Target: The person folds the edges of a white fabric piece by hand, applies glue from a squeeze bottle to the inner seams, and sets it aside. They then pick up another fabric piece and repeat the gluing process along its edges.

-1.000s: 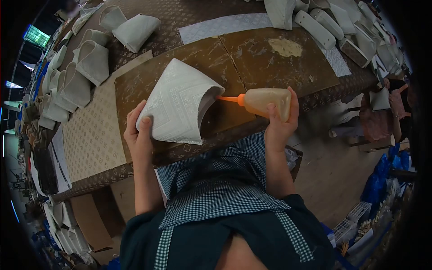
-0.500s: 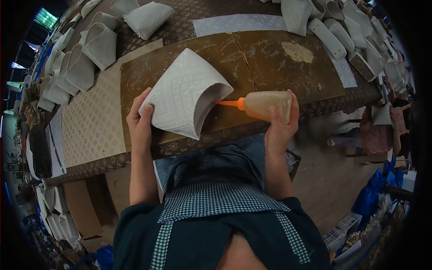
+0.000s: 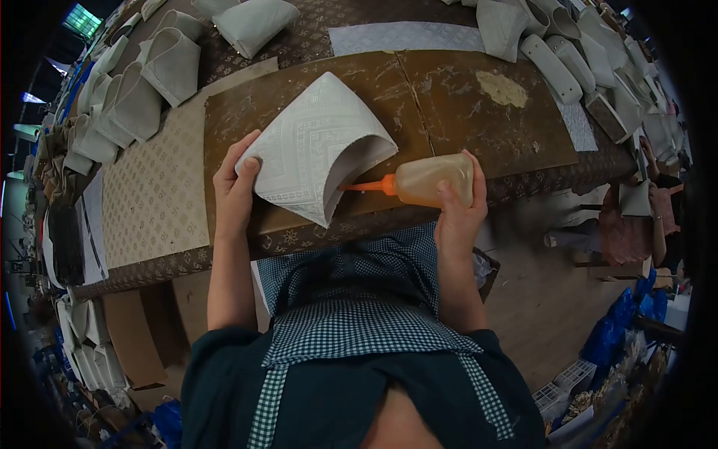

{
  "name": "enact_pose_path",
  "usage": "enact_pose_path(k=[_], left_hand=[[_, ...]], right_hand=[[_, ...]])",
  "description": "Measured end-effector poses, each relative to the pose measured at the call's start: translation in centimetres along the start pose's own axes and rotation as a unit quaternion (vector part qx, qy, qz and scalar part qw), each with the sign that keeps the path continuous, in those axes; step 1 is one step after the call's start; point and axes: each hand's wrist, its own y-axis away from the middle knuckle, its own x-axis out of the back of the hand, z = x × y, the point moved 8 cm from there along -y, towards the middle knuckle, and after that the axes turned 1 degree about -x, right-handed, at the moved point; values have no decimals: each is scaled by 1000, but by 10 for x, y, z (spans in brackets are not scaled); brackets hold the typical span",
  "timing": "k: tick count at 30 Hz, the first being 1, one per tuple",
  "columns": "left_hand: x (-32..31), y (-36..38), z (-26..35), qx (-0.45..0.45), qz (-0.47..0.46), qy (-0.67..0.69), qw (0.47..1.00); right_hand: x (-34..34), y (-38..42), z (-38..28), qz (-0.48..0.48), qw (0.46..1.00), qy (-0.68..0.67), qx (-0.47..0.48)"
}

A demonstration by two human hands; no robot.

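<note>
My left hand (image 3: 238, 179) grips the left corner of a white embossed pouch-like piece (image 3: 310, 142), its thumb on top and fingers behind. The piece's curved opening faces right. In my right hand (image 3: 460, 206) is a soft squeeze bottle (image 3: 430, 180) with an orange nozzle (image 3: 370, 185), filled with a yellowish-brown liquid. The bottle lies sideways, thumb on its near side, and the nozzle tip reaches just inside the lower edge of the opening. Beneath both is a brown, scuffed work board (image 3: 493, 127).
Similar white pieces stand in a row at the left (image 3: 134, 105) and in a pile at the right (image 3: 591, 52). A patterned beige sheet (image 3: 157, 187) covers the table's left part. Beyond the table on the right, another person (image 3: 624, 224) holds a white piece. A cardboard box (image 3: 134, 337) stands below left.
The bottle has shifted left and down, its nozzle tip moving toward the lower end of the opening. The white piece has tilted slightly in my left hand.
</note>
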Motion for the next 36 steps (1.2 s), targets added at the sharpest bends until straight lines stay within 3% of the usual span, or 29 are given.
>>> enact_pose_path(k=[15, 18, 21, 22, 24, 30, 36], left_hand=[[-1, 0, 0, -8, -4, 0, 1000], [-1, 0, 1, -3, -38, -10, 999], [-4, -19, 9, 11, -129, 20, 991], [-3, -35, 9, 5, -194, -83, 978], [-23, -63, 28, 67, -236, -149, 958], [-110, -120, 46, 175, -298, -375, 860], [-133, -132, 7, 102, -316, -381, 863]], right_hand=[[-8, 14, 11, -30, 996, -55, -61], [-11, 17, 12, -33, 994, -76, -68], [-10, 17, 15, -36, 992, -79, -89], [-9, 17, 15, -38, 992, -77, -89], [-10, 16, 14, -48, 992, -75, -90], [-11, 13, 16, -46, 988, -101, -104], [-2, 10, 18, -19, 981, -157, -117]])
